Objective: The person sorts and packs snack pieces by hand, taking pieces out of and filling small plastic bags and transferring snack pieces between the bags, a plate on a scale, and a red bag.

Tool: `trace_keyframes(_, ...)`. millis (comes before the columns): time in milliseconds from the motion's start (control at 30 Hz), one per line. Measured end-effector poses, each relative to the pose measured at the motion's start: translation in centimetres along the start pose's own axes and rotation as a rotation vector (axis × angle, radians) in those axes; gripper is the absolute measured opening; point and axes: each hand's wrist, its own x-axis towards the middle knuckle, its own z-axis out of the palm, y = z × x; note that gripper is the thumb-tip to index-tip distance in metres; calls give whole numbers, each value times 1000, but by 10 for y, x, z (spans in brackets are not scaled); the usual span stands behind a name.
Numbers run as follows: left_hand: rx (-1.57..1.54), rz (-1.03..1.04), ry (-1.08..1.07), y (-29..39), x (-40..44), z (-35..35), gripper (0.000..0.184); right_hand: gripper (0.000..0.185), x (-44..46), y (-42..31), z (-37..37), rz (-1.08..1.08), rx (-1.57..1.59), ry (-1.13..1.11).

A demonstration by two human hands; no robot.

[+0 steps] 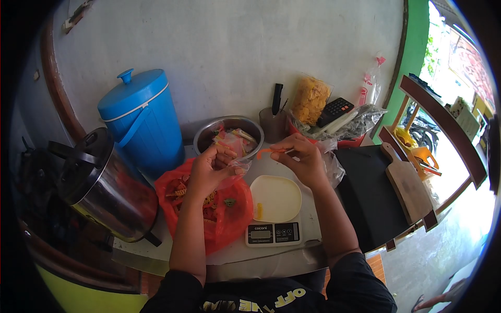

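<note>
My left hand (pixel 213 166) is closed on a small clear plastic bag (pixel 241 166), held above the edge of a red plastic bag (pixel 237 206). Between the thumb and fingers of my right hand (pixel 300 157) is a thin orange strip (pixel 266 151); its exact kind is hard to make out. Below my hands sits a white kitchen scale (pixel 274 234) with a pale tray (pixel 284 201) on it, and a small yellow piece (pixel 259 211) lies near the tray's left side. The red bag stands open, with reddish and yellow snack pieces (pixel 210 213) inside, partly hidden by my left forearm.
Behind my hands stands a metal bowl (pixel 201 136) with plastic packets. A blue drink cooler (pixel 143 109) and a steel pot (pixel 115 193) are at left. At right are a bag of chips (pixel 311 99), a calculator (pixel 335 111) and a wooden cutting board (pixel 409 188).
</note>
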Motion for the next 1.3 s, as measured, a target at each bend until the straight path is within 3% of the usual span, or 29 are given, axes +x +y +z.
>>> trace_keyframes(200, -118, -20, -70, 0, -3, 5, 42, 26, -5, -8, 13, -70, 53, -64)
trace_keyframes(533, -248, -53, -169, 4, -5, 6, 17, 28, -5, -7, 11, 82, 68, -264)
trace_keyframes(733, -269, -84, -161, 5, -5, 11, 15, 28, -5, -12, 9, -25, -89, -366)
trace_keyframes(833, -241, -69, -145, -4, -3, 14, 15, 25, -7, -15, 13, -15, -103, -196)
trace_keyframes(933, -230, -70, -74, -4, -3, 15, 16, 18, -7, -16, 12, -138, -148, -135)
trace_keyframes(1000, -212, -79, -13, 0, -2, 15, 15, 15, -7, -26, 9, -123, -160, -144)
trace_keyframes(1300, -274, -44, -99, -2, -4, 21, 13, 16, -7, -15, 17, -169, -184, -243)
